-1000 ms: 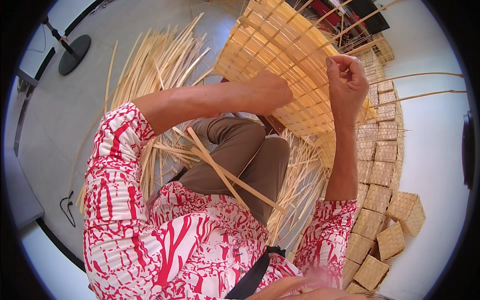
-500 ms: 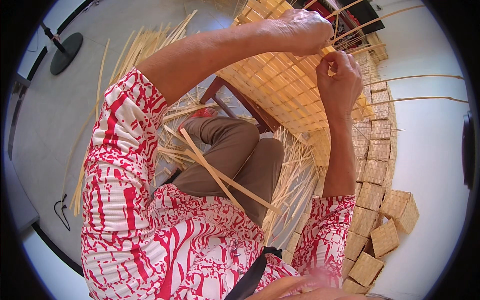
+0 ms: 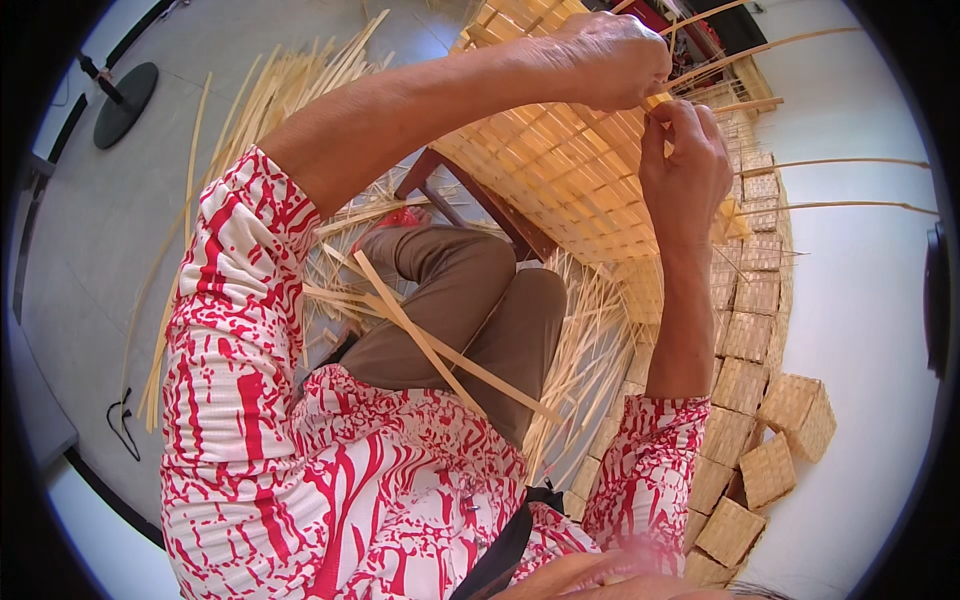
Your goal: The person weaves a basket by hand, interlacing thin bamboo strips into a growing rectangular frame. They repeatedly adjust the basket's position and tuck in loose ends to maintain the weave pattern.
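- Panel (image 3: pixel 540 150) of woven, pale yellow strips, large and tilted, above and beyond the person's knees; a brown wooden stand (image 3: pixel 500 205) shows at its lower left side.
- Left hand (image 3: pixel 615 62): reaches across the panel to its far right edge, back of the hand upward, fingers curled in (their tips are mostly hidden, so I cannot tell what they hold).
- Right hand (image 3: pixel 688 165): raised just beside the left one at that same edge, thumb and forefinger brought close together, the other fingers bent; whether a strip is pinched there is too small to tell.
- Long, thin strip ends (image 3: pixel 850 164) stick out past the hands toward the white wall (image 3: pixel 870 280).
- Two flat strips (image 3: pixel 425 340) lie crossed over the brown trousers (image 3: pixel 440 290) on the lap.
- Loose strips (image 3: pixel 290 105) are heaped on the grey floor (image 3: pixel 80 230) to the left, with more scattered strips (image 3: pixel 585 345) right of the knees.
- Woven boxes (image 3: pixel 745 385) stand packed in rows along the right, with a few tilted loosely beside them.
- Black round base (image 3: pixel 128 105) at upper left, well apart from the hands.
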`<state>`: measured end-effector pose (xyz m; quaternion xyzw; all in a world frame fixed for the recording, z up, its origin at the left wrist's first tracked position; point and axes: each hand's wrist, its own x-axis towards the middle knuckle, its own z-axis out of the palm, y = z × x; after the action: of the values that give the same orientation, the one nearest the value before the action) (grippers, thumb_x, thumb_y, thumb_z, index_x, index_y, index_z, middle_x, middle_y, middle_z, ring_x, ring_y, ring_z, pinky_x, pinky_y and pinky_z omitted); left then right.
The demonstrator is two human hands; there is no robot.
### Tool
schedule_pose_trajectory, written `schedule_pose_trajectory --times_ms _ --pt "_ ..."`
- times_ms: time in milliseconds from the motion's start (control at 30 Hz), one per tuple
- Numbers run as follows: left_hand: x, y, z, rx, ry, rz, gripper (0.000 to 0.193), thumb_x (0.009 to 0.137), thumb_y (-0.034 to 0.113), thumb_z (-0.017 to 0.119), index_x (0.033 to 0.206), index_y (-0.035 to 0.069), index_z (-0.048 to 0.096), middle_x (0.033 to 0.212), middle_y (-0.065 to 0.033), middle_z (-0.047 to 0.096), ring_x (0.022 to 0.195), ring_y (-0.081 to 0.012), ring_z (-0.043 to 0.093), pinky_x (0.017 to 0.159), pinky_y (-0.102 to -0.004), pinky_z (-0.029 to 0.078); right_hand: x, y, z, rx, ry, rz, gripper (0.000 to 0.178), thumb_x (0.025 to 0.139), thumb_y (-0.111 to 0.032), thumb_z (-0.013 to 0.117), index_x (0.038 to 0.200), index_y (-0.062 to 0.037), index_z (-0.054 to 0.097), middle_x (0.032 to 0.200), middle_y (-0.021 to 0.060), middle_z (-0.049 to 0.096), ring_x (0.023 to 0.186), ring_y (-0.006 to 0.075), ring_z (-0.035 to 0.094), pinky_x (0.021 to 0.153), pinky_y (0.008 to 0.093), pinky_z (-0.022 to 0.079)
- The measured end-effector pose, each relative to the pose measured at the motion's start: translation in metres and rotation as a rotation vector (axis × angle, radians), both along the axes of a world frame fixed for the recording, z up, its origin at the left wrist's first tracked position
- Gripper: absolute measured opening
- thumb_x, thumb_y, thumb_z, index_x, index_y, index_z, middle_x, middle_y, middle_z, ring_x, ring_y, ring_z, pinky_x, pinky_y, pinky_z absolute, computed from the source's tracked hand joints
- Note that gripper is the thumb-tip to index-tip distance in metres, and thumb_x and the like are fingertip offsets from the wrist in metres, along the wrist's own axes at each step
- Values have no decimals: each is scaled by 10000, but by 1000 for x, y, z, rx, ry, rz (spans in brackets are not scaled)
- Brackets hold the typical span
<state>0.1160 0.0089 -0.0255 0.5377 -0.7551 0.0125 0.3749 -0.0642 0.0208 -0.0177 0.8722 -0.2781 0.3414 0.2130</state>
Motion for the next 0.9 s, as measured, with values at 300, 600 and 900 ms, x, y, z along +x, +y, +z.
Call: schedule_pose_trajectory --times_ms 300,600,900 --pt "-2 7 -8 -89 54 -30 110 834 217 701 859 123 753 849 -109 748 878 -316 737 723 -443 572 3 7 4 -60 125 -63 83 874 -87 684 836 -98 610 842 70 634 823 296 644 679 421 521" --pt "0 19 -3 -177 16 0 164 851 183 667 804 52 754 810 -185 736 805 -347 738 685 -495 557 -6 3 -5 -85 56 12 72 891 -117 727 886 -93 659 869 53 610 838 276 631 698 404 518" --pt "1 32 6 -128 9 -29 171 850 156 645 838 19 747 844 -241 721 846 -422 723 752 -520 570 -7 3 -8 -148 78 -44 79 896 -131 743 888 -108 668 857 39 588 809 250 636 639 379 520"
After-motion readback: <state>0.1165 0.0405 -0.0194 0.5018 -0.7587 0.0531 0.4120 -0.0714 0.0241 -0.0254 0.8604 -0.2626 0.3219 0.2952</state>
